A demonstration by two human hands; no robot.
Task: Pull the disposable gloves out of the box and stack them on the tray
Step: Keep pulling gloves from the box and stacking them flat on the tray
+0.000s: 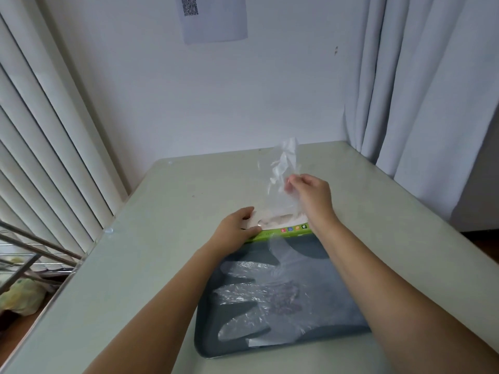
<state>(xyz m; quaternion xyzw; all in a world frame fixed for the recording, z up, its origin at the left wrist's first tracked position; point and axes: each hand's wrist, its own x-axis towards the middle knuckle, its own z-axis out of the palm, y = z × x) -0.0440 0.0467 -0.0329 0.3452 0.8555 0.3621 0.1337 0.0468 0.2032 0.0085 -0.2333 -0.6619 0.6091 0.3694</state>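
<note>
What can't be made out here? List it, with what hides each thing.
- Box, head view: its left end sits under the left hand, its right end behind the right wrist; the printing is too small to read.
- Gloves left inside the box: hidden by its walls.
- Number of gloves on the tray: clear layers overlap, no count possible.
- Right hand grip on the pulled glove: fingertips blurred behind film.
- Wall sheet: cut off by top edge.

Home room, likely — curtain (pixel 421 85), vertical blinds (pixel 48 136), plain table (pixel 167 211) against wall.
</note>
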